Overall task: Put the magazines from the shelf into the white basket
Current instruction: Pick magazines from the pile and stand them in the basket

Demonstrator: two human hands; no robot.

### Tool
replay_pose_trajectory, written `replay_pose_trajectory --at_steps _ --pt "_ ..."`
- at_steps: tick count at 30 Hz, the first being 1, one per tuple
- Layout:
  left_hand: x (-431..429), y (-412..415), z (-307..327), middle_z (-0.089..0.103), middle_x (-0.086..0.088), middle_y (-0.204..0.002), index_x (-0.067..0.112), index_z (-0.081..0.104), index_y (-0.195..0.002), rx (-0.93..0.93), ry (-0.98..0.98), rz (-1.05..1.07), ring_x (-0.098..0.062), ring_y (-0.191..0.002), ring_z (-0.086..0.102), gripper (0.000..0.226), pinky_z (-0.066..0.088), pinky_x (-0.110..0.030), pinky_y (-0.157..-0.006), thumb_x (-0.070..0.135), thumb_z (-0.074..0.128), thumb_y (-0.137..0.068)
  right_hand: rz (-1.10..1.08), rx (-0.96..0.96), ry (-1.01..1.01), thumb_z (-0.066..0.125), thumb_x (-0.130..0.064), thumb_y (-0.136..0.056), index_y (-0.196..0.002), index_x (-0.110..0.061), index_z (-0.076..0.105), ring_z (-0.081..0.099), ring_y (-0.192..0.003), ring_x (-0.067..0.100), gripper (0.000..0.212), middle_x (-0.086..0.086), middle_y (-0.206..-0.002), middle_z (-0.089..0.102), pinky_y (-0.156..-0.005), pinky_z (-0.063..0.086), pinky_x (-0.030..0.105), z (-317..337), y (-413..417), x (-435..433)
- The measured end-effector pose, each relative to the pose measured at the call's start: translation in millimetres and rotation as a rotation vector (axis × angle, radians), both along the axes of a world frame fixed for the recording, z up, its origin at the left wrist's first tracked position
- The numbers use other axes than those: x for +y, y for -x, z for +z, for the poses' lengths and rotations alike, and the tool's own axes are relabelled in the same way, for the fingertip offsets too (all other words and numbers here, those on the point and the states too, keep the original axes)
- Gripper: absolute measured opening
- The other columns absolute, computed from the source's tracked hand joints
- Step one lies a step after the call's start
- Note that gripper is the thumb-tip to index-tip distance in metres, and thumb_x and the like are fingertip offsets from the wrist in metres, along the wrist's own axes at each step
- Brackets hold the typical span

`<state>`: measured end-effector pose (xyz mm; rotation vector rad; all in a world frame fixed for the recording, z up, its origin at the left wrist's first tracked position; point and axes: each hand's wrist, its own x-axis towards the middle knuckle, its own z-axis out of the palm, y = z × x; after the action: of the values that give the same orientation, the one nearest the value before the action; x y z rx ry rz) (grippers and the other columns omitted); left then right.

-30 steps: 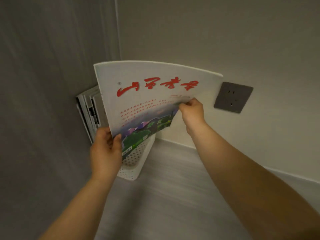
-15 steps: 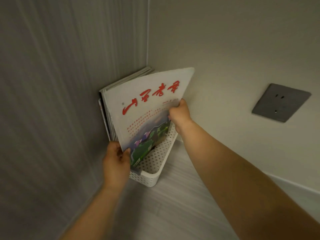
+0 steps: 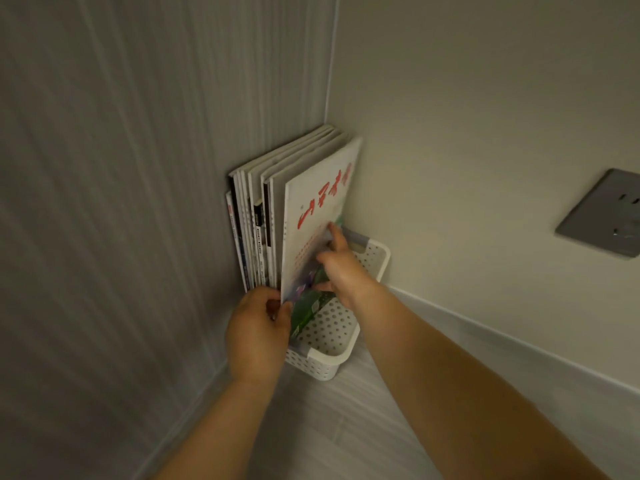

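Standing magazine (image 3: 311, 209) upright in basket (image 3: 325, 362): left hand (image 3: 256, 336) pinches its lower corner, right hand (image 3: 343, 271) presses cover, fingers straight.

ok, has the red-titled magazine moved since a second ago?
Yes. Against the white basket, the red-titled magazine has dropped from above the rim to inside it, and now stands flat against the other magazines.

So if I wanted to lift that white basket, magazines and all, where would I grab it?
Probably the grey handle on the far short end of the white basket, reached from above; a matching one seems to sit at the near end. The magazines stand tall along the left, against the wall, blocking a side grip.
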<state>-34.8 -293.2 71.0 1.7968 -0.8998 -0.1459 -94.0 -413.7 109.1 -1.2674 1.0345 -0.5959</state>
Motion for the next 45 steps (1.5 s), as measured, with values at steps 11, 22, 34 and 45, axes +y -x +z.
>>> replay_pose_trajectory --at_steps 11,22,34,45 --pt "2 -1 3 0.055 -0.008 -0.071 0.013 0.046 -0.068 0.053 -0.019 -0.013 -0.026 -0.066 0.051 0.021 0.037 -0.028 -0.061 0.007 0.064 -0.076 0.084 0.153 0.147 0.035 -0.003 -0.091 -0.142 -0.032 0.011 0.028 -0.135 0.027 0.064 0.003 -0.151 0.023 -0.108 0.035 0.047 -1 1 10" --pt "52 81 1 0.055 0.012 -0.066 0.031 0.048 -0.072 0.090 0.019 -0.233 -0.013 -0.061 0.053 0.036 0.037 -0.022 -0.056 -0.004 0.058 -0.077 -0.171 0.188 0.277 0.037 0.001 -0.088 -0.116 -0.006 0.055 0.050 -0.099 0.017 0.035 0.014 -0.124 0.057 -0.077 0.041 0.022 7 122 46" --pt "118 278 -17 0.058 0.011 -0.063 0.036 0.052 -0.067 0.025 -0.277 -0.687 -0.018 -0.062 0.058 0.040 0.043 -0.019 -0.064 -0.002 0.058 -0.077 -0.533 0.529 0.319 0.041 0.006 -0.082 -0.102 -0.003 0.064 0.058 -0.107 0.026 0.031 0.014 -0.113 0.065 -0.083 0.037 0.016 -52 416 173" --pt "166 516 -64 0.040 -0.002 -0.141 0.019 0.032 -0.133 -0.326 -0.519 -1.115 -0.017 -0.128 0.038 0.054 0.025 -0.019 -0.103 0.025 0.053 -0.084 -0.730 1.275 0.179 0.039 -0.030 -0.092 -0.133 -0.022 0.037 0.021 -0.138 0.023 0.042 0.003 -0.149 0.030 -0.114 0.015 0.038 -86 685 324"
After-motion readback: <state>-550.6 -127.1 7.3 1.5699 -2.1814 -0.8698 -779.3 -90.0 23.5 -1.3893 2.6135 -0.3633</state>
